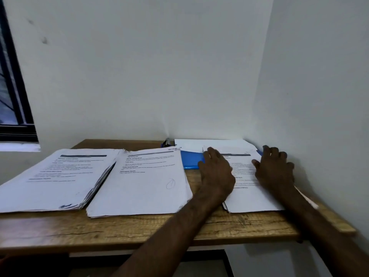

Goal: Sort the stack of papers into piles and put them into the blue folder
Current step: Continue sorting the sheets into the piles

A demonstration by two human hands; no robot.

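While the left hand (216,172) and right hand (275,168) lie spread on the right-side paper pile (251,198) overlapping the blue folder (191,159) near the wall (311,92), a hasty shove could fan sheets off the surface (139,230).

We count three paper piles: left pile (58,176), middle pile (143,182), right pile (251,198); one blue folder (191,160); two hands: left hand (216,172), right hand (274,168); one table (139,230).

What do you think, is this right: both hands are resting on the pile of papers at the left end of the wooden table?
Not quite. The head view shows the left hand and the right hand resting on the pile at the right end of the wooden table. Neither hand touches the pile at the left end.
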